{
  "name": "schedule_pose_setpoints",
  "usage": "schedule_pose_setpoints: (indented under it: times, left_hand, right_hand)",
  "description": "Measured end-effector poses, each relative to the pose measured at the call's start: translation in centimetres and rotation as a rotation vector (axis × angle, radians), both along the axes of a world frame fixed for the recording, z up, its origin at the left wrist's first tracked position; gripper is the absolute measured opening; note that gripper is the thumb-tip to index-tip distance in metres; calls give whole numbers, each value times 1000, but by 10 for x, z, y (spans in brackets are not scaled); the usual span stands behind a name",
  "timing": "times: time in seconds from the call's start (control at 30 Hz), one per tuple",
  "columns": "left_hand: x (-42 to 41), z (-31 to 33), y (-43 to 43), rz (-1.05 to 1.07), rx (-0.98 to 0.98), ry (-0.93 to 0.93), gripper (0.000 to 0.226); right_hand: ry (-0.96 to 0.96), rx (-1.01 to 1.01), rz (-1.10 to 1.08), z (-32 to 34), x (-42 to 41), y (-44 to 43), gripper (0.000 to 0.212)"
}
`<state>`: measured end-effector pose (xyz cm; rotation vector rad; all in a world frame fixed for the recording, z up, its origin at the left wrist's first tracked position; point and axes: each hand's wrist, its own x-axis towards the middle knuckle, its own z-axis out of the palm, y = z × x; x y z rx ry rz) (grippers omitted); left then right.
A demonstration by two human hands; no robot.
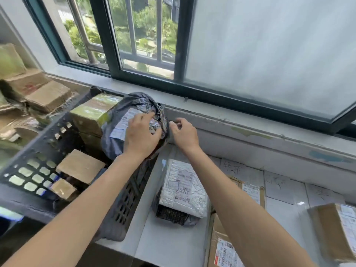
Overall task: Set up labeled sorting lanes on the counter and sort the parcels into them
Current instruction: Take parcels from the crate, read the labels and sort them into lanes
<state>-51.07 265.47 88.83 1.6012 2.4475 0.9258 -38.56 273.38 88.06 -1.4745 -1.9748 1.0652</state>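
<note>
A grey plastic mailer bag [119,114] with a white shipping label sits at the far right corner of a dark plastic crate [133,191]. My left hand [141,134] grips the crumpled top of the bag. My right hand [184,132] pinches the bag's right edge just past the crate wall. On the white counter [165,241] lie a silver-white mailer [184,187] on a dark bag, and handwritten paper lane labels [234,169] [277,185] further right. Cardboard parcels [252,190] [223,245] [335,230] lie among the labels.
The crate also holds a taped brown box [92,114] and small cardboard boxes [81,165] [63,188]. Stacked cardboard [38,93] fills the left. A window sill [250,120] and an open window frame run behind the counter.
</note>
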Motion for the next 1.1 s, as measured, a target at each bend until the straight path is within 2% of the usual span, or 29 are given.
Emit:
schedule_pose_setpoints:
  times: [0.1, 0.17, 0.27, 0.37, 0.43, 0.5, 0.6, 0.77, 0.83, 0.93, 1.03, 1.1]
  left_hand:
    - [-27, -23, -10, -4, -349, -60, 89]
    - [-34, -35, -15, -65, -419, -72, 96]
    - [-32, -44, -21, -102, -400, -70, 93]
    - [-29, -44, -28, -92, -285, -156, 81]
    - [-35, -41, -33, 51, -121, -269, 65]
    - [-52, -43, -37, 291, -83, -339, 57]
    - [-79, -51, -46, 428, -222, -500, 72]
    - [-109, -59, -45, 554, -31, -1004, 77]
    - [-116, -62, -48, 569, -2, -1079, 76]
    - [-118, -57, -51, 593, 124, -1128, 65]
    - [-117, -41, -52, 497, 167, -1269, 31]
    - [-114, -27, -55, 338, 139, -1428, 34]
  right_hand:
    - [-87, -23, 63, 12, -25, -8, 56]
    - [-169, 6, 96, 14, -37, -13, 47]
    - [-203, 34, 67, 14, -47, -17, 27]
    - [-238, -10, -7, 11, -49, -19, 49]
    - [-358, -44, -1, 4, -47, -18, 54]
    - [-386, -94, -2, -3, -44, -16, 58]
    - [-191, -266, -5, -10, -41, -16, 61]
    - [65, -261, -66, -15, -41, -21, 33]
    - [232, -361, -89, -17, -39, -21, 17]
    - [422, -476, -82, -18, -31, -20, 21]
    - [524, -453, -41, -15, -22, -20, 26]
    - [606, -457, -17, -11, -14, -16, 25]
